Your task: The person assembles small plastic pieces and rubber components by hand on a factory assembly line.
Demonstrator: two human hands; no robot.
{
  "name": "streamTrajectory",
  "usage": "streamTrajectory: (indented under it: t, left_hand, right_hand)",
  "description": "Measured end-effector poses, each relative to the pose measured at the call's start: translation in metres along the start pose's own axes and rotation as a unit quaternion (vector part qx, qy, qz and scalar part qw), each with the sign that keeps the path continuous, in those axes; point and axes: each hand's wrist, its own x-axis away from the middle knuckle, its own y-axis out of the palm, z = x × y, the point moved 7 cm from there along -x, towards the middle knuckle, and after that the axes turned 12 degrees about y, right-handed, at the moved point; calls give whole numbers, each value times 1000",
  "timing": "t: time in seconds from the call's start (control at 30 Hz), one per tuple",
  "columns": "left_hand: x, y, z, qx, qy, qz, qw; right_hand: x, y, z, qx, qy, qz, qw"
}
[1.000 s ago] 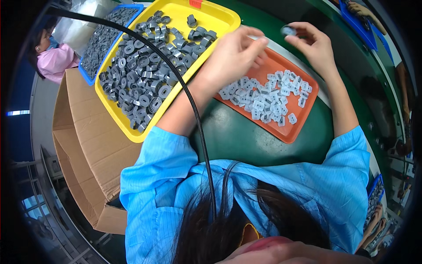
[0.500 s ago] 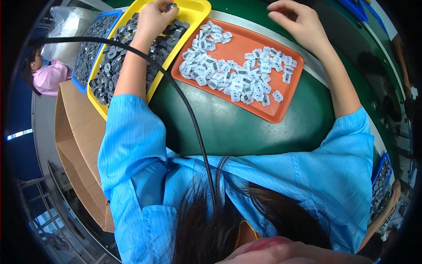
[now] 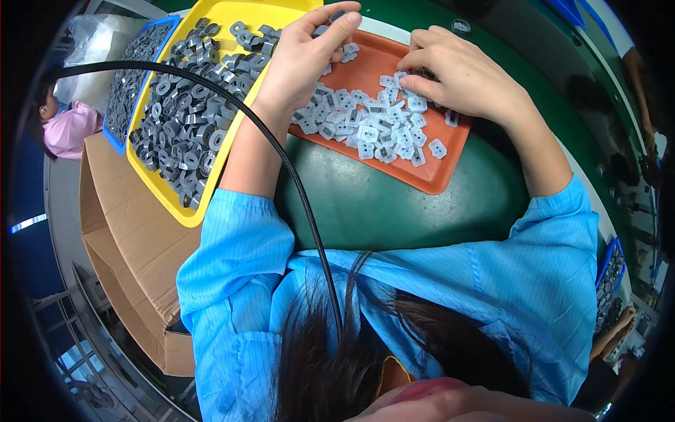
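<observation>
My left hand (image 3: 299,60) is raised over the left edge of the orange tray (image 3: 444,179), pinching a small dark grey ring-like part (image 3: 338,15) between thumb and fingers. Close beside it is the yellow tray (image 3: 191,216), which holds many dark grey rings (image 3: 184,102). My right hand (image 3: 467,74) reaches down over the orange tray's far right part. Its fingers curl, and the thumb and fingertips close at a small white plastic piece (image 3: 401,77). Many similar translucent white pieces (image 3: 369,130) are heaped in the tray; the right hand hides some of them.
A blue tray (image 3: 116,141) of small dark parts stands left of the yellow one. An open cardboard box (image 3: 130,232) sits at the left. A black cable (image 3: 304,186) crosses in front of my left forearm. Other people (image 3: 70,126) are at the sides.
My left hand has moved right from above the yellow tray, carrying the dark ring. My right hand has come in from the far right down to the white pieces. The yellow tray has shifted toward me.
</observation>
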Motion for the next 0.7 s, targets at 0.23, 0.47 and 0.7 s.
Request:
streamTrajectory:
  t: [0.23, 0.47, 0.7]
  left_hand:
    - [1, 3, -4, 232, -26, -24, 972]
    - [-1, -16, -8, 174, 6, -23, 984]
    - [0, -24, -19, 109, 2, 23, 994]
  right_hand:
    - [-25, 5, -2, -187, 48, -71, 979]
    - [-40, -6, -7, -151, -4, 75, 986]
    - [-35, 16, -24, -58, -91, 68, 992]
